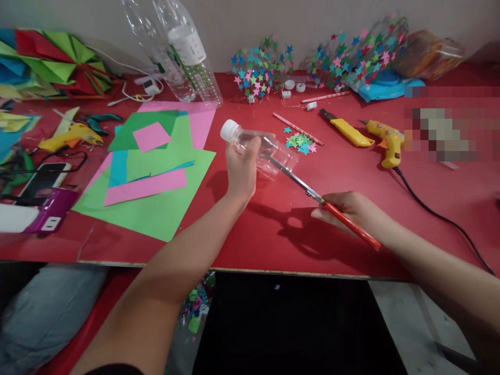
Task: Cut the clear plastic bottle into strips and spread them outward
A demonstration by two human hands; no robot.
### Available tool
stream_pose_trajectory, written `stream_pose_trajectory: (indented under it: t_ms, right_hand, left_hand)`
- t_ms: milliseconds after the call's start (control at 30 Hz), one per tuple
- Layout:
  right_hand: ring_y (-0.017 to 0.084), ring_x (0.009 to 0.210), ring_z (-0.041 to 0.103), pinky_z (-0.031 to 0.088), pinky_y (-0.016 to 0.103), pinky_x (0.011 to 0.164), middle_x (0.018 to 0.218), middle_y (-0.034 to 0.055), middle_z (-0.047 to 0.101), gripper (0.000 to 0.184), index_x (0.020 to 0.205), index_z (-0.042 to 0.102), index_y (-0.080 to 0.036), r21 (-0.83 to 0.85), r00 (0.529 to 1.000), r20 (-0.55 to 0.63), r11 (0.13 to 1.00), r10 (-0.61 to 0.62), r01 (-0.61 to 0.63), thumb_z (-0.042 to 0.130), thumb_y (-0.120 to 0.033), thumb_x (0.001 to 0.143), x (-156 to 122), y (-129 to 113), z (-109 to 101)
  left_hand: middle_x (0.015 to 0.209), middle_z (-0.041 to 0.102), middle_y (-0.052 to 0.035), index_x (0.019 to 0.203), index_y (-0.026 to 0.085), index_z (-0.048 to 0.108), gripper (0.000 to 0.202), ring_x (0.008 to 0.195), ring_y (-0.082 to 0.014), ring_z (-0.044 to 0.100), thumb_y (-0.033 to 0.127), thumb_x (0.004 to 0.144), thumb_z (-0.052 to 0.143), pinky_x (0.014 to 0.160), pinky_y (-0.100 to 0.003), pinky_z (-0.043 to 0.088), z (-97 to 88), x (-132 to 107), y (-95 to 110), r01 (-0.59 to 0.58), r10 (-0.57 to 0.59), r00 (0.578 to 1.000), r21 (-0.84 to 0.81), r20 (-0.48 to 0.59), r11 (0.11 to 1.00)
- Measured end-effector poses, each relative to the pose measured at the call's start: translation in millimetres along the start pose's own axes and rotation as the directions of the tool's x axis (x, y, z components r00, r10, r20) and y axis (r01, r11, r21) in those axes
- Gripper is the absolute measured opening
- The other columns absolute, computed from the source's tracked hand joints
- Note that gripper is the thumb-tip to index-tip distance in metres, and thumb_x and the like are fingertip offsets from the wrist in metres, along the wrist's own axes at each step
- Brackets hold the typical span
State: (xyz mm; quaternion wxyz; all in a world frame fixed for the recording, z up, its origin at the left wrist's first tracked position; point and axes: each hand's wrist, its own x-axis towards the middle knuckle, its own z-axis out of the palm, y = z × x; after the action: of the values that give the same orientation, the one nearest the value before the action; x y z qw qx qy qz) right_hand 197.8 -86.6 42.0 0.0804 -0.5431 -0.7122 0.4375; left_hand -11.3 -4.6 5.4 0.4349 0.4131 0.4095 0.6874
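A small clear plastic bottle (288, 154) with a white cap (229, 130) is held above the middle of the red table (234, 245), clasped around its neck end by the left hand (242, 169). Red-handled scissors (291, 176) are gripped by the right hand (357, 211), their blades directed left to the bottle's side; whether the plastic is pierced cannot be told.

Just beyond the bottle, a pile of paper stars (300, 141) is flanked by a striped stick (297, 128). Farther right, a yellow utility knife (349, 131) and a yellow glue gun (390, 143) are laid. The left side is occupied by overlapping coloured sheets (172, 208), and two tall bottles (201, 78) are stood at the far edge, their tops cut off by the frame. The right hand's fingers are partly hidden by the scissors' handle, and an area at far right is obscured by pixelation.
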Motion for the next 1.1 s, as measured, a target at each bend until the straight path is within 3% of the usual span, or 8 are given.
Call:
stream_pose_trajectory:
  t_ms: [267, 433, 633, 767, 933, 1100]
  right_hand:
    - [0.011, 0.057, 0.038, 0.03, 0.025, 0.053, 0.064, -0.0018, 0.049, 0.052, 0.072, 0.056, -0.018, -0.024, 0.998, -0.003, 0.998, -0.064, 0.064, 0.057, -0.069, 0.077, 0.9, 2.2, -0.9]
    - [0.011, 0.054, 0.036, 0.029, 0.025, 0.051, 0.059, -0.0035, 0.043, 0.053, 0.067, 0.051, -0.019, -0.004, 0.999, -0.004, 0.999, -0.037, 0.037, 0.055, -0.071, 0.077, 0.2, 0.6, -0.4]
    - [0.01, 0.05, 0.034, 0.027, 0.025, 0.049, 0.053, -0.0047, 0.038, 0.054, 0.06, 0.041, -0.021, -0.013, 1.0, -0.012, 1.0, -0.018, 0.018, 0.055, -0.069, 0.079, 0.3, -1.2, 1.5]
    - [0.01, 0.048, 0.036, 0.026, 0.025, 0.049, 0.051, -0.0044, 0.04, 0.053, 0.061, 0.046, -0.02, -0.016, 1.0, 0.001, 1.0, -0.018, 0.018, 0.055, -0.07, 0.079, 1.6, -0.1, 0.4]
    - [0.011, 0.055, 0.039, 0.029, 0.025, 0.052, 0.063, -0.0012, 0.05, 0.054, 0.071, 0.056, -0.018, -0.044, 0.996, -0.011, 0.996, -0.084, 0.083, 0.056, -0.071, 0.077, -0.3, 1.7, -0.9]
    - [0.01, 0.054, 0.035, 0.027, 0.024, 0.05, 0.058, -0.0036, 0.041, 0.054, 0.065, 0.049, -0.019, -0.04, 0.996, -0.025, 0.996, -0.084, 0.083, 0.054, -0.071, 0.079, -0.2, 2.6, 0.5]
  left_hand:
    - [0.084, 0.072, -0.0018, 0.083, 0.026, 0.054, 0.008, 0.091, -0.0202, 0.07, 0.027, 0.079, 0.062, 0.077, -0.036, 0.056, 2.0, -8.4, -0.9, -0.025, 0.027, 0.996, -0.02, 0.081, 0.999]
    - [0.084, 0.072, -0.0016, 0.084, 0.026, 0.054, 0.01, 0.091, -0.0212, 0.071, 0.025, 0.08, 0.063, 0.08, -0.039, 0.054, 2.1, -10.4, -0.6, -0.046, 0.056, 0.99, -0.08, 0.132, 0.996]
    - [0.079, 0.072, -0.0011, 0.082, 0.023, 0.052, 0.008, 0.079, -0.0185, 0.071, 0.02, 0.08, 0.059, 0.075, -0.037, 0.056, 2.5, -7.3, -1.1, -0.049, 0.056, 0.992, -0.068, 0.109, 0.997]
    - [0.081, 0.072, -0.0005, 0.082, 0.025, 0.053, 0.006, 0.079, -0.0175, 0.07, 0.021, 0.082, 0.057, 0.073, -0.035, 0.056, 2.1, -7.4, 0.2, -0.061, 0.064, 0.991, -0.028, 0.116, 0.998]
    - [0.084, 0.071, -0.0025, 0.083, 0.025, 0.055, 0.012, 0.081, -0.0189, 0.07, 0.028, 0.08, 0.066, 0.076, -0.036, 0.056, 5.0, -13.3, 2.9, -0.11, 0.122, 0.973, -0.068, 0.198, 0.992]
    - [0.08, 0.069, -0.0013, 0.084, 0.024, 0.055, 0.019, 0.078, -0.0178, 0.07, 0.031, 0.077, 0.072, 0.077, -0.037, 0.058, 7.5, -16.6, 4.4, -0.088, 0.103, 0.977, -0.087, 0.189, 0.992]
